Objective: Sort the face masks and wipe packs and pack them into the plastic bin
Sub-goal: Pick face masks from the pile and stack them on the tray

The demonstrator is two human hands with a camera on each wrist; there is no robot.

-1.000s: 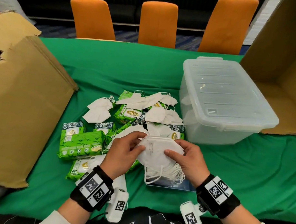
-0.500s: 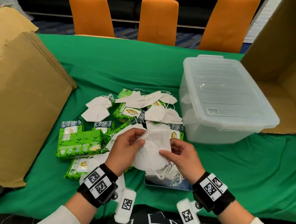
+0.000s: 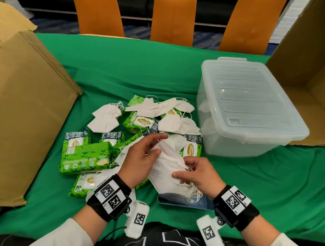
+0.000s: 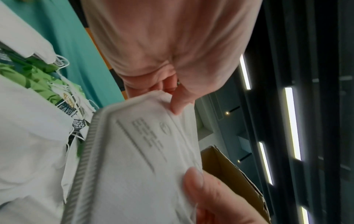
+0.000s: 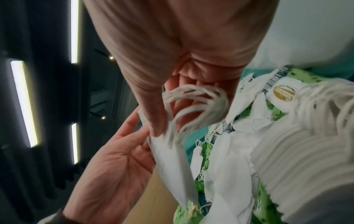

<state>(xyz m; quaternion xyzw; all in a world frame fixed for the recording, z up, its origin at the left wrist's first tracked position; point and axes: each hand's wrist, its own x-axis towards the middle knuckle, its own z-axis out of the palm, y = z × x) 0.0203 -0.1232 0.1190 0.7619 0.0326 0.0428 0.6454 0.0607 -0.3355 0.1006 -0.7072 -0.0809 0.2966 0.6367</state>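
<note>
A stack of folded white face masks (image 3: 165, 165) is held over the table's near edge, its long axis pointing away from me. My left hand (image 3: 147, 153) pinches its far end between thumb and fingers. My right hand (image 3: 191, 175) grips the near end, thumb on top and fingers among the dangling ear loops (image 3: 191, 193). The left wrist view shows the printed top mask (image 4: 134, 151); the right wrist view shows the loops (image 5: 191, 103). Loose masks (image 3: 104, 118) and green wipe packs (image 3: 86, 154) lie mixed behind the hands. The clear plastic bin (image 3: 250, 107) stands to the right with its lid on.
A big cardboard sheet (image 3: 26, 109) leans at the left and an open cardboard box (image 3: 310, 76) stands behind the bin. A flat clear sleeve (image 3: 184, 203) lies under the held stack. Orange chairs (image 3: 172, 18) line the far edge of the green cloth (image 3: 141, 67).
Both hands have turned the mask stack from lying crosswise to pointing away from me. The left hand moved up to its far end, the right slid down to the loops.
</note>
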